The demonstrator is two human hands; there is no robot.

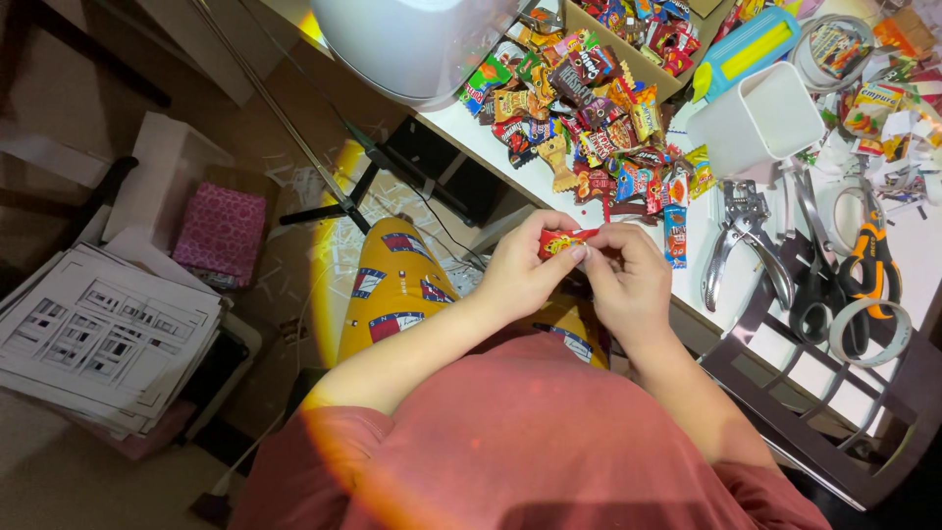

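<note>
Both hands meet over the lap, just off the edge of the white table [491, 128]. The left hand [520, 270] and right hand [628, 280] each have fingers clamped on an end of a small red foil-wrapped candy [561, 242], held level between them. This looks like the unwrapping step; opening it calls for pulling the wrapper ends apart. A heap of mixed wrapped sweets [589, 118] lies near on the table.
</note>
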